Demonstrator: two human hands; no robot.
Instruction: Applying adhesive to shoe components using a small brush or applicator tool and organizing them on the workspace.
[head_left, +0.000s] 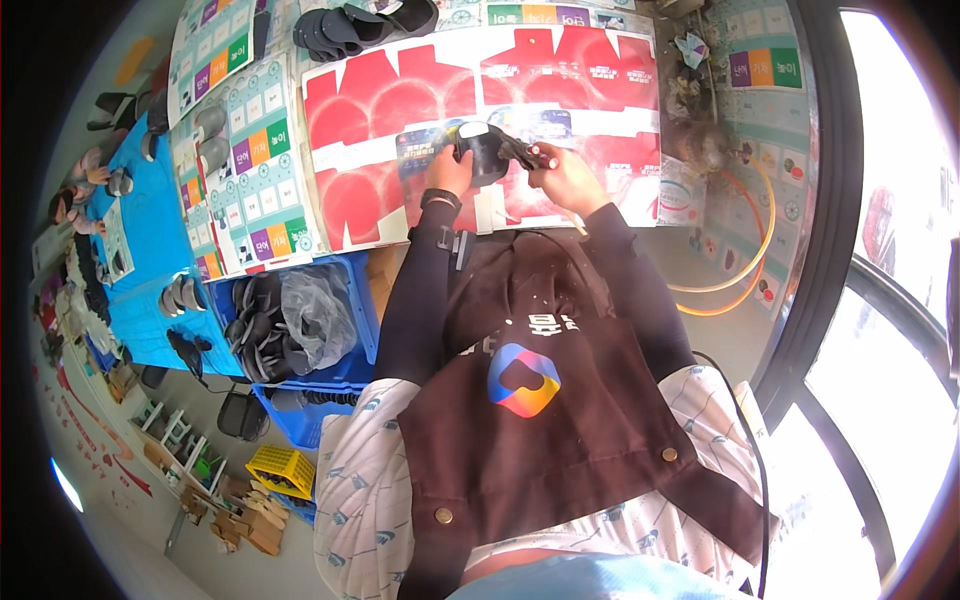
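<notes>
Presently: left hand (450, 174), fingers curled closed on the rim of a black curved piece (484, 160), which lies between the two hands. Right hand (572, 180), closed around a dark tool (522, 154), perhaps a cutter, too small to tell, its end beside the piece. Under both hands, red printed sheet (420, 85). Beyond the left hand, dark rounded pieces (330, 33). Left of and nearer than that hand, blue crate (365, 310). Right of the right hand, orange hose (700, 313).
</notes>
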